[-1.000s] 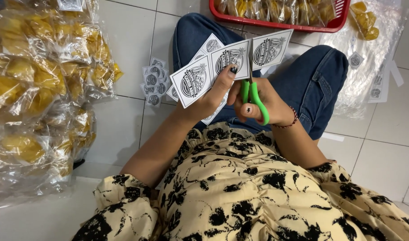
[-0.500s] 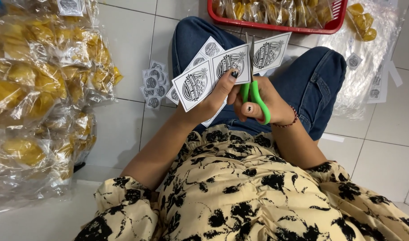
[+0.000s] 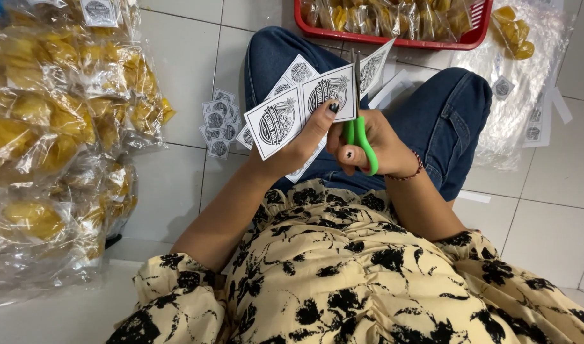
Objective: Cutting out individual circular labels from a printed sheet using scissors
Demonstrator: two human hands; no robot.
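The blades of the green-handled scissors (image 3: 359, 130) are mostly hidden behind the strip of printed labels (image 3: 305, 108); only a thin dark edge shows rising past the strip's top, so how far they gape cannot be told. The fingers of the left hand (image 3: 301, 143) sit behind the paper, with just the thumb, its nail dark, pressed on the front. The strip's long axis runs from near left up to far right, its far-right label partly cut away and tilting toward the red basket (image 3: 477, 35), whose far side is cut off by the frame. The scissors point away from the person, nearly straight toward the far edge, handles near. The right hand (image 3: 375, 143) is curled closed through the handle loops, wrist bent inward over the lap. The left forearm reaches up from the near left, pinching the strip above the jeans. Cut labels (image 3: 217, 121) lie on the tiles at left, beside bagged yellow snacks (image 3: 56, 127).
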